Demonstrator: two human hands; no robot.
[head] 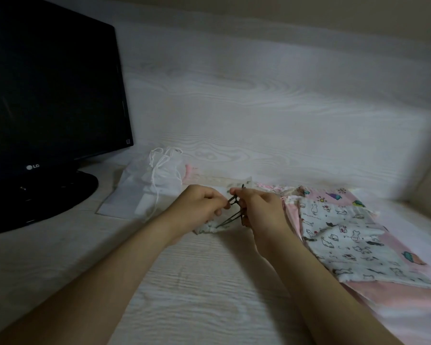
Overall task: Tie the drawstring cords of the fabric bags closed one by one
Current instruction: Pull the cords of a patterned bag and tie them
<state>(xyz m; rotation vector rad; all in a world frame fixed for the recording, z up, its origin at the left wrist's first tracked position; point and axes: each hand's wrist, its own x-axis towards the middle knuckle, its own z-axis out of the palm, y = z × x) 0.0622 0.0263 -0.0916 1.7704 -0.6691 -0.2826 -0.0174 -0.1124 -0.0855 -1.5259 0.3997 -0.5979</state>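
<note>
The left hand (199, 205) is curled, thumb and forefinger pinching one strand of a thin dark cord (232, 217) just above the table. The right hand (258, 207) faces it, almost touching it, with its fingers bent round the other strand; a short end of cord sticks up above its forefinger. Between the two hands the strands cross, though the spot is too small and dim to tell whether a knot has formed there. From the fingers the cord runs down and to the left to the gathered mouth of a small pale printed bag (207, 229), which lies on the white wood-grain table (209, 282), partly under the left wrist. Both bare forearms reach in from the bottom edge. Just beyond the left hand lies a white bag (135, 185) with looped white cords (157, 170) spilling over it. To the right of the right hand sits a loose pile of flat bags: a white cat-print bag (346, 242) on top, and a pink bag (396, 300) under it, showing along the near and far edges. A dark monitor (52, 95) stands at the far left on a round black base (67, 195), and a pale wood-grain panel (259, 108) rises behind the table.
</note>
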